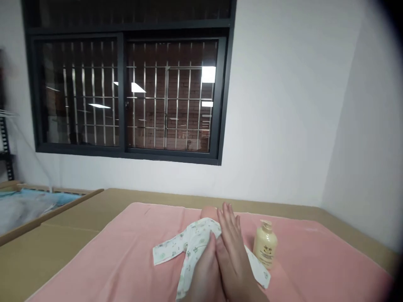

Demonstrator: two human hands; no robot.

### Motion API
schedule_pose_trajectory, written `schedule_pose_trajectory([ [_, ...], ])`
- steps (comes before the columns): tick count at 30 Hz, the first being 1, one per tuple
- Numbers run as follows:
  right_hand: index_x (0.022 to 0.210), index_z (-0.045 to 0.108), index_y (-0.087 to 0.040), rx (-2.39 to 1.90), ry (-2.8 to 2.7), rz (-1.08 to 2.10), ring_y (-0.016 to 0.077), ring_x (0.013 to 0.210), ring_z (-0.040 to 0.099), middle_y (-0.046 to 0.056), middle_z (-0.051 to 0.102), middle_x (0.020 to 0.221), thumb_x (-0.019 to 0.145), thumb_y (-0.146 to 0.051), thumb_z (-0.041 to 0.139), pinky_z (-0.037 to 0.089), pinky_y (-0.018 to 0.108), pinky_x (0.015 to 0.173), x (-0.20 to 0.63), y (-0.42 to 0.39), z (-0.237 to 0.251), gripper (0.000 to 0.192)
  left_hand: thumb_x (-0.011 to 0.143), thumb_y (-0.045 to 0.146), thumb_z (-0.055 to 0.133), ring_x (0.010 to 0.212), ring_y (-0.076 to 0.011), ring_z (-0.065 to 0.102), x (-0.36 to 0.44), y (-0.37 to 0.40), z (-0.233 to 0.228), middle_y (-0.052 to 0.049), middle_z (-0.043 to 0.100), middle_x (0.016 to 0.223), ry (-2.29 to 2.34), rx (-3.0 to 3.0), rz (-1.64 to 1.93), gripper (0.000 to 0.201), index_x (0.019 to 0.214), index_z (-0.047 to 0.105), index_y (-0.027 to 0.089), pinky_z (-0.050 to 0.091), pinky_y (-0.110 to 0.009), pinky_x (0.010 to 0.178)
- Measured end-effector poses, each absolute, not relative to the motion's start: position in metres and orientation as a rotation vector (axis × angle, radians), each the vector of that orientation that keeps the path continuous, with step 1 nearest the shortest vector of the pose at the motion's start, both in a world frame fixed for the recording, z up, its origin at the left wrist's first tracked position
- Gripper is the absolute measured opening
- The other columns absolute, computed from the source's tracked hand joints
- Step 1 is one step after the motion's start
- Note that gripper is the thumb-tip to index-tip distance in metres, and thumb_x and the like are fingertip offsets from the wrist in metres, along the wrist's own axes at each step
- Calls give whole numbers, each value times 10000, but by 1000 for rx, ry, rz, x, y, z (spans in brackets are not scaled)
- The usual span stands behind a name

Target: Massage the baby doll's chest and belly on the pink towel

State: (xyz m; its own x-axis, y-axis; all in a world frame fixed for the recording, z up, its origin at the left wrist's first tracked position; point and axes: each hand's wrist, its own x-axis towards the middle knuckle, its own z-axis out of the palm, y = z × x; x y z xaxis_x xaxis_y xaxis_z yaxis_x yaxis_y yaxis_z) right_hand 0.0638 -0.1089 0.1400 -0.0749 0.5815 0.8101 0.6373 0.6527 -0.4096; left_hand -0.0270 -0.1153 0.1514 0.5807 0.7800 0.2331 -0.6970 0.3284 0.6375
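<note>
My left hand [204,270] and my right hand [234,256] are pressed together palm to palm. The right fingers are stretched out; most of the left fingers are hidden behind them, and the left thumb points upward. No object shows between the palms. Just beyond lies a white long-sleeved baby garment [170,249] with a small print, its body partly covered by my hands. A rounded, skin-coloured form, seemingly a doll's head [208,212], shows at its collar. To the right stands a pale yellow pump bottle [265,245], upright near one sleeve.
Beneath everything is a pink mat [119,251] on a brown tabletop [75,235]. At the left, a shallow cardboard box [69,209] holds bluish and clear plastic. A white wall [277,105] and a dark-framed barred window [122,96] stand behind.
</note>
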Motion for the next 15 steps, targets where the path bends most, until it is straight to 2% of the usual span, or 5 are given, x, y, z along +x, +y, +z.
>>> schedule_pose_trajectory([
  [3,1542,42,-221,-1002,-1807,-77,338,1452,36,64,34,1600,996,-389,301,116,642,1150,54,-120,137,627,903,585,435,1416,-265,303,-37,-120,162,-60,477,1450,135,762,1024,609,1413,455,254,184,-443,1205],
  [6,1539,-1,-162,-937,-1927,-60,361,1445,45,97,8,1596,981,-392,328,167,612,1154,38,-136,134,688,930,562,369,1393,-240,358,-45,-114,171,-69,482,1447,259,741,1170,581,1407,461,244,247,-419,1186],
  [11,1523,-80,-101,-821,-2030,-66,387,1436,97,152,33,1588,911,-498,468,206,593,1152,19,-155,128,912,946,536,194,1390,-227,366,-53,-97,186,-91,476,1449,536,922,1334,613,1426,420,228,322,-419,1146],
  [15,1525,-85,-120,-738,-2081,-42,359,1448,76,127,28,1594,919,-475,469,191,578,1164,21,-160,126,895,935,550,170,1408,-231,332,-59,-93,188,-83,473,1447,600,1073,1398,632,1411,431,225,327,-428,1141],
])
